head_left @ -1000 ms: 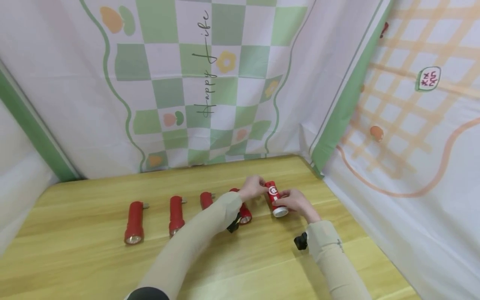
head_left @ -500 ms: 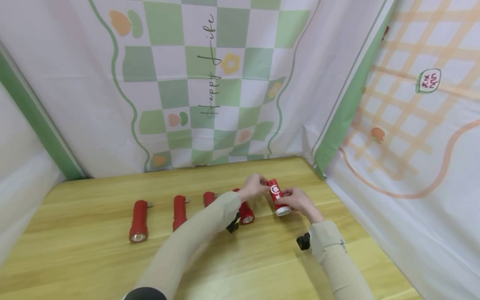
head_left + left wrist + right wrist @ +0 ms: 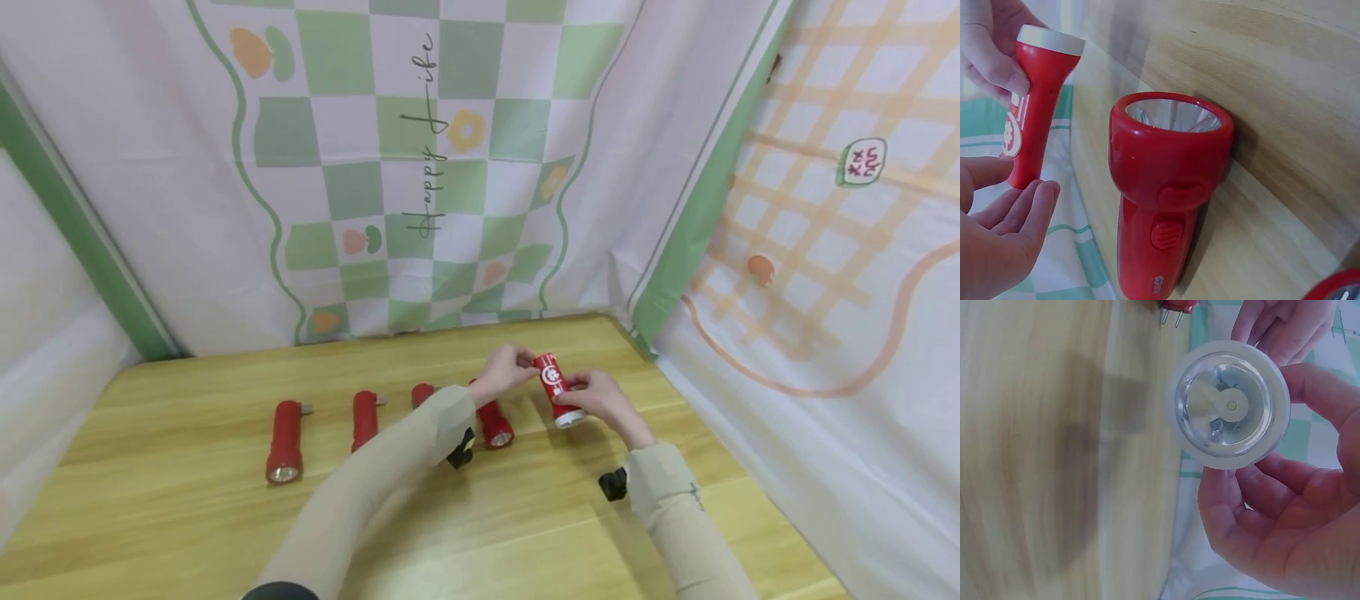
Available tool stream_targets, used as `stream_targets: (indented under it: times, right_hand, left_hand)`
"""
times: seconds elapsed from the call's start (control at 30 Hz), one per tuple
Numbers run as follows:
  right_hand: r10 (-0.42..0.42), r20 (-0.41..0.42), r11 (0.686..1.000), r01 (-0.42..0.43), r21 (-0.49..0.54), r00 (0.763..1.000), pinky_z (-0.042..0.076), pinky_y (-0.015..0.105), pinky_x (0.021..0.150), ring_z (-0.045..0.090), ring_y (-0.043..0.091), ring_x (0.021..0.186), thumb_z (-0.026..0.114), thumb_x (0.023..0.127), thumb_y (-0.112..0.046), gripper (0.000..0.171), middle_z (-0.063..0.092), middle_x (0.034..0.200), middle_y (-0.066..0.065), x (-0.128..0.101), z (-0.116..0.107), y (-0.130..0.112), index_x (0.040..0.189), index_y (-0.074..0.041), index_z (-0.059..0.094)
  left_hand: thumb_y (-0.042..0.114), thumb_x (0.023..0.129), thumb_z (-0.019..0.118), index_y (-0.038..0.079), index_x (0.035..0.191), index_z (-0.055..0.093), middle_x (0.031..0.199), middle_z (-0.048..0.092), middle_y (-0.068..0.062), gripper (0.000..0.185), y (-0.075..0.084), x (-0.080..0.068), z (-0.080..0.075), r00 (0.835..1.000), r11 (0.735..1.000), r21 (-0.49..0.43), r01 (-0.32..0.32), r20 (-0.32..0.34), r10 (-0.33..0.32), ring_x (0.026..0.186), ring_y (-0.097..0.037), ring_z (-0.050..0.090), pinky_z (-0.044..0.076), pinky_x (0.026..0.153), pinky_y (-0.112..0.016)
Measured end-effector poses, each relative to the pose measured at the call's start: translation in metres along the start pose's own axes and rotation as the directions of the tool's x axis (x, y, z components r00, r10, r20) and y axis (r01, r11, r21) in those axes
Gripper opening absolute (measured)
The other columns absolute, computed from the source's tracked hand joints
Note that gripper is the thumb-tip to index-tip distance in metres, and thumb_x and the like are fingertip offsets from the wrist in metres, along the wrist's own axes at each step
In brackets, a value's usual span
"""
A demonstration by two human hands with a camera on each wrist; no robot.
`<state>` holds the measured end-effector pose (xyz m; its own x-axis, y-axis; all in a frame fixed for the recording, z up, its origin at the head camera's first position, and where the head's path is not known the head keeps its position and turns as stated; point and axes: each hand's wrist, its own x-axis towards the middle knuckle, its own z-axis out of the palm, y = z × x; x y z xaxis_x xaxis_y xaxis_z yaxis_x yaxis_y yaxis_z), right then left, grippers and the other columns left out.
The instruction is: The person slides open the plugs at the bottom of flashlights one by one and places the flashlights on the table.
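A red flashlight with a white lens rim and a white printed label is held between both hands, its lens end toward the person. My right hand grips it just behind the rim, thumb on the label side; the right wrist view looks straight into the clear lens. At the tail end, my left hand pinches it between thumb and fingers. Close beside the left wrist lies an all-red flashlight with a ribbed switch, partly covered by the sleeve in the head view.
More red flashlights lie in a row to the left: one far left, one in the middle, and one mostly behind the left sleeve. Metal prongs stick out near their tails. A patterned cloth hangs behind the wooden table.
The head view has shifted slightly, so the row appears further right. The held flashlight has tilted a little, with its tail higher and its label facing the camera more. Both hands keep their hold.
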<state>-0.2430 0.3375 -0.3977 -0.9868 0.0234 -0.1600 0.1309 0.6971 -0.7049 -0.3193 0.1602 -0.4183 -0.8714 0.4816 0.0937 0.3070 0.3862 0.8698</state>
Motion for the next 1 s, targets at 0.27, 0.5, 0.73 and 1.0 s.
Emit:
stream_targets:
  times: [0.27,0.5,0.73,1.0]
  right_hand:
    - [-0.046,-0.021,0.999,0.045,-0.015,0.999,0.057,0.033,0.082,0.068,0.034,0.105,0.073,0.087,-0.019,0.052,0.066,0.119,0.03,-0.002,0.001,-0.008,0.125,0.013,0.057]
    - [-0.072,-0.011,0.997,0.072,-0.012,0.997,0.058,0.035,0.084,0.067,0.036,0.107,0.073,0.087,-0.018,0.054,0.066,0.119,0.03,-0.005,0.002,-0.014,0.127,0.013,0.056]
    - [-0.1,-0.018,0.995,0.1,-0.019,0.995,0.058,0.039,0.088,0.066,0.038,0.11,0.073,0.087,-0.019,0.053,0.065,0.121,0.03,-0.008,0.004,-0.016,0.127,0.011,0.056]
    - [-0.149,-0.03,0.989,0.148,-0.017,0.988,0.059,0.038,0.086,0.067,0.037,0.109,0.074,0.086,-0.018,0.05,0.067,0.118,0.029,-0.008,0.007,-0.016,0.125,0.01,0.058]
  left_hand:
    - [0.012,0.092,0.069,-0.001,0.115,0.067,0.111,0.073,-0.017,0.027,0.003,-0.007,-0.009,0.999,1.0,0.017,-0.024,-0.038,0.024,0.101,-0.026,0.069,0.058,0.081,-0.026]
    - [0.017,0.093,0.069,0.004,0.113,0.067,0.11,0.073,-0.012,0.024,0.002,-0.014,-0.015,0.998,1.0,0.01,-0.012,-0.066,0.012,0.098,-0.021,0.069,0.058,0.079,-0.024]
    - [0.016,0.093,0.068,0.005,0.11,0.067,0.107,0.073,-0.01,0.02,0.002,-0.025,-0.017,0.993,0.998,0.011,-0.063,-0.102,0.064,0.095,-0.016,0.07,0.058,0.08,-0.022]
    - [0.02,0.093,0.069,0.007,0.109,0.066,0.11,0.073,-0.01,0.021,0.0,-0.031,-0.019,0.99,0.998,-0.012,-0.067,-0.129,0.065,0.099,-0.02,0.071,0.058,0.082,-0.024]
